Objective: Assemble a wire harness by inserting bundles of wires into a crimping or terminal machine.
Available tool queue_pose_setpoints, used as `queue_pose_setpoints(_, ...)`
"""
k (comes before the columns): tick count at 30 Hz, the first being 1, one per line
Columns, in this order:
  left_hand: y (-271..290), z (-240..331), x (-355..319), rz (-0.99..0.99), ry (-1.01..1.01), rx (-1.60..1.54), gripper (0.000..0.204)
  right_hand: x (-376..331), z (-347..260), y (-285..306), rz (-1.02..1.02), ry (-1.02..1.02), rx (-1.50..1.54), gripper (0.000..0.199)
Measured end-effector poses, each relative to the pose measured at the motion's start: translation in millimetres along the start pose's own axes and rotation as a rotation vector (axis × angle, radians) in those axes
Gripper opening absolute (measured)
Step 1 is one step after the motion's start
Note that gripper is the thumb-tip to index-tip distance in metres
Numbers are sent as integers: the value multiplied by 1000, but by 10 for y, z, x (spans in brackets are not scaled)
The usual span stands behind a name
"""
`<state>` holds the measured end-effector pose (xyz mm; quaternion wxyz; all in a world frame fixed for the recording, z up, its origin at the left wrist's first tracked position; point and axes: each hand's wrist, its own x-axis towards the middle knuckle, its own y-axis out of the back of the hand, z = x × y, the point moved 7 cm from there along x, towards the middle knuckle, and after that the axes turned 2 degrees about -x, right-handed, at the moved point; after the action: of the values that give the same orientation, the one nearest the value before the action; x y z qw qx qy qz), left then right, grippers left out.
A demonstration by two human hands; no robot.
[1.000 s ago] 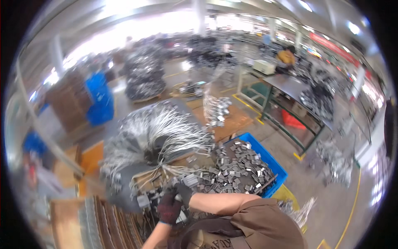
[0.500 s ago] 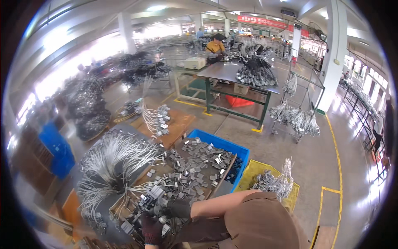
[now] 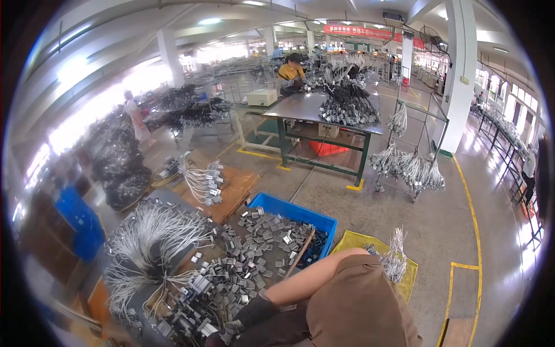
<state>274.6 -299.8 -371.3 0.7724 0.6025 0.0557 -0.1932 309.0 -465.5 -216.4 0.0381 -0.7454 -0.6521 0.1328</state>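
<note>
My right hand (image 3: 233, 327), in a grey glove with a dark cuff, is low in the view at the near edge of a pile of small grey metal-cased parts (image 3: 248, 248). Beside it, at the lower rim, only a dark bit of my gloved left hand (image 3: 214, 339) shows. The fingers of both hands are too hidden to tell what they hold. Just left of the hands lie larger silvery block-shaped parts (image 3: 200, 284). Beyond these, a big bundle of white wires (image 3: 151, 228) with metal ends fans out over the dark table.
A blue bin (image 3: 324, 222) stands past the pile, with a wooden strip (image 3: 300, 254) along it. To the right lies a yellow sack (image 3: 409, 276) with wired parts. Farther off are a steel-topped table (image 3: 295, 107), a hanging rack of wires (image 3: 407, 165) and a seated person (image 3: 291, 72).
Both hands have moved down toward the lower edge, and the left has nearly left the view. The view has shifted a little. A walking person now shows at the far left.
</note>
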Motion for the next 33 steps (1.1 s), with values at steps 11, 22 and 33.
queue_pose_setpoints(11,697,1044,276,130,-454,186,55,-1006,-551,345,-184,232,-170,38)
queue_pose_setpoints(22,1055,1698,-454,338,-705,249,63,-1719,-928,254,-508,-105,-454,57)
queue_pose_setpoints(33,2072,2313,-281,39,-497,-163,17,-2005,-809,882,-297,-48,-1007,66)
